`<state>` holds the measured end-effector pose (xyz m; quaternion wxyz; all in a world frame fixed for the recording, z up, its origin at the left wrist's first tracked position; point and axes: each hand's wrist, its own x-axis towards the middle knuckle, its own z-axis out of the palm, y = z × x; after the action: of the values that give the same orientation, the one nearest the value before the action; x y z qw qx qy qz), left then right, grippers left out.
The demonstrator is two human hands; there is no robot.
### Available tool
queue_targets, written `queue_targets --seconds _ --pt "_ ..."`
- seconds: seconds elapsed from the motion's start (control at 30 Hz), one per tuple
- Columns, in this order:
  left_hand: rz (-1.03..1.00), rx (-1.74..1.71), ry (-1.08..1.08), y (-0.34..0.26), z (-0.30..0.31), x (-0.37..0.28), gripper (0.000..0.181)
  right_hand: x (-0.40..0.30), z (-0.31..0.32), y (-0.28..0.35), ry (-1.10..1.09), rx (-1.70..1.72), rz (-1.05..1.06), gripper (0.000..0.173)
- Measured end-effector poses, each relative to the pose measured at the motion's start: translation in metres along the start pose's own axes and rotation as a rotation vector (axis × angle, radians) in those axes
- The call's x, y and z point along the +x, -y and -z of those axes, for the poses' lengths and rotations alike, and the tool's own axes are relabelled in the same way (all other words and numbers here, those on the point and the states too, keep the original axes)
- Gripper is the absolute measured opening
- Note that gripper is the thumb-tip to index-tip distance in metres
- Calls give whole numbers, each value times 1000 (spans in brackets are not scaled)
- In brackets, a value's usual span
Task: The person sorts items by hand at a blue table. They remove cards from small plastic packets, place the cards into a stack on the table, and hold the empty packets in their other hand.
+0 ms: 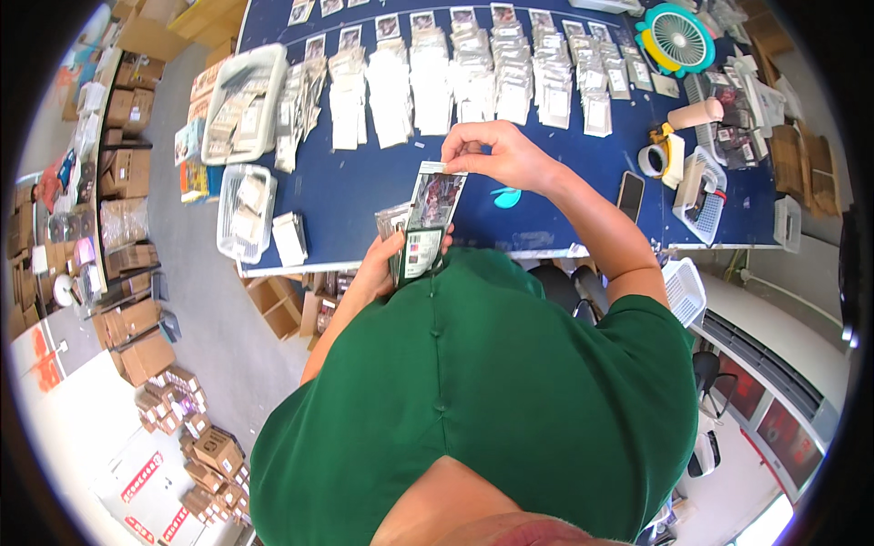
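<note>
My left hand [384, 258] is close to my body at the near edge of the blue table [355, 235], closed around a bundle of flat plastic-sleeved packets [392, 218]. Between thumb and fingers, my right hand [488, 153] pinches the top edge of a long clear packet [435, 198] with a dark picture. The lower part of that packet, bearing a white printed label [422, 249], rests against the bundle. Beyond my hands, overlapping columns of similar packets [430, 89] run across the table, with small picture cards [387, 26] at their far ends.
At left stand a large white bin [278, 68] and a smaller white basket [225, 232], both holding packets, beside a small stack [290, 239]. A turquoise fan [678, 37], tape dispenser [666, 157], phone [631, 196], white basket [710, 222] and turquoise object [506, 198] are also on the table.
</note>
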<state>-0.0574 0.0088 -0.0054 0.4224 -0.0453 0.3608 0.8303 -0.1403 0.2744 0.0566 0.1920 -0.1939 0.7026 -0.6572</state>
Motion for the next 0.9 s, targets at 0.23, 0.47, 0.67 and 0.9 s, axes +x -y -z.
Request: queue_targets --seconds 0.23,0.47,0.67,0.9 --pt "2 -47 -47 -6 -12 50 70 14 32 -33 146 -48 -27 10" --pt "-14 -133 -195 7 -9 83 54 7 30 -47 50 -357 263 19" --pt "-17 -236 -454 3 -27 107 51 15 62 -75 198 -267 -219 30" --pt "-124 -399 -394 21 2 91 49 51 139 -194 -126 -556 -394 22"
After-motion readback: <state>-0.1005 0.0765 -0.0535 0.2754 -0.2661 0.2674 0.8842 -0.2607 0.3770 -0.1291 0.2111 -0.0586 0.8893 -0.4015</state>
